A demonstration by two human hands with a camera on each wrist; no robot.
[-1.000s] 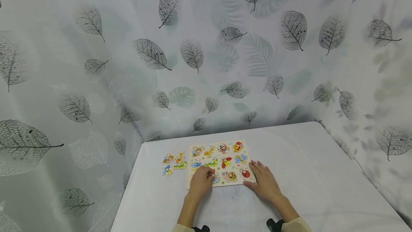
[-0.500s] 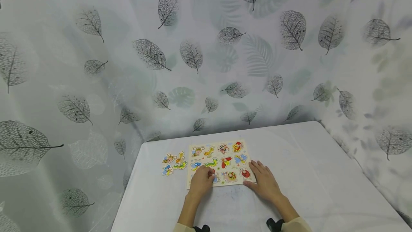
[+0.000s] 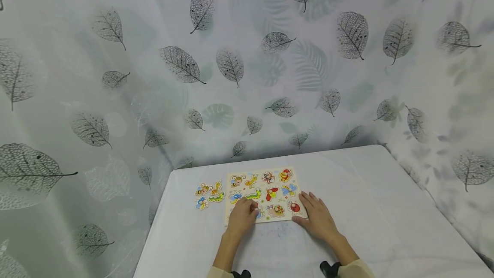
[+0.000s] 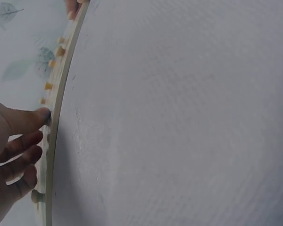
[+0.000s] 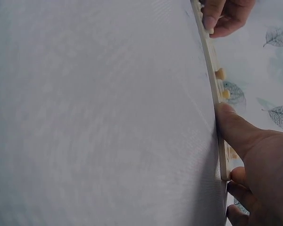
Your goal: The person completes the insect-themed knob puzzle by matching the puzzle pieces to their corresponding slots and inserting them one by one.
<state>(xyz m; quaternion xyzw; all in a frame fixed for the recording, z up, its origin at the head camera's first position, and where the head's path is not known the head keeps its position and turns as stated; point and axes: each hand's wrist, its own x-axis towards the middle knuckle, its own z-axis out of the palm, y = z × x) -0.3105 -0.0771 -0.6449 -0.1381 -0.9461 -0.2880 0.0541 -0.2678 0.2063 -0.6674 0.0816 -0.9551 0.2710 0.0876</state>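
Observation:
A pale wooden peg puzzle board (image 3: 260,185) with several colourful insect pictures lies on the table. Over its lower left part, my left hand (image 3: 243,217) pinches the small knob of a puzzle piece (image 3: 259,213) between thumb and fingertips; the hand covers much of the piece. In the left wrist view the thumb (image 4: 30,121) is right at the board's face, the other fingers curled loosely below. My right hand (image 3: 317,218) rests flat at the board's right edge, fingers extended. In the right wrist view its thumb (image 5: 233,125) lies on the board's near edge.
Left of the board lie several loose insect pieces: a bee (image 3: 202,189), an orange one (image 3: 216,188), a green caterpillar (image 3: 216,197) and a blue one (image 3: 201,203). A white cloth covers the table (image 3: 366,209). A leaf-print curtain (image 3: 247,98) hangs behind.

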